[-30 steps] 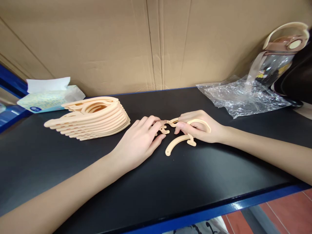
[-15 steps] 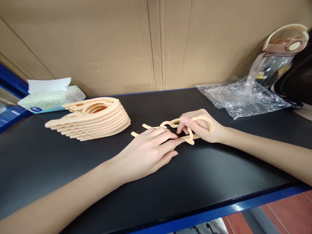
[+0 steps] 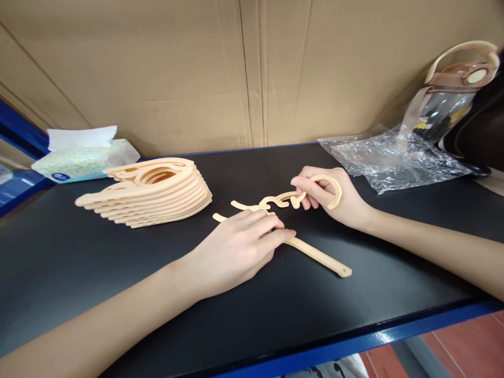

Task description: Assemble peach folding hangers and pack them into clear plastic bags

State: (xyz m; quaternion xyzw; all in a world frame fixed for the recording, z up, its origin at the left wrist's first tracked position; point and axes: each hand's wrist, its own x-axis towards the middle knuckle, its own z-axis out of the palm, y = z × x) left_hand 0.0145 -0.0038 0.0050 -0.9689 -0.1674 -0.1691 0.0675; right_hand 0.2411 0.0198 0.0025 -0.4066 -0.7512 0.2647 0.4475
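Note:
My right hand (image 3: 336, 197) is closed around a cream plastic hanger hook (image 3: 335, 190), with the hook's curve standing up past the thumb. Beneath my left hand (image 3: 240, 244) lies a straight cream hanger arm (image 3: 318, 255); the curled fingers grip it, and its far end with a small hole points toward the front right. A second hanger arm (image 3: 271, 200) with a curved notch lies just behind those fingers and reaches to my right fingertips. Whether it joins the hook there I cannot tell. Left of my hands stands a stack of cream folded hangers (image 3: 157, 194).
A tissue pack (image 3: 84, 160) sits at the back left. Crumpled clear plastic (image 3: 394, 160) and a drinking bottle (image 3: 449, 100) are at the back right. Cardboard (image 3: 177, 73) walls off the black table's (image 3: 275, 315) rear; a blue edge (image 3: 354, 341) runs along its front.
My right hand has lifted slightly backward with the hook, away from the left. The straight hanger arm now slants out toward the front right, and more of it shows.

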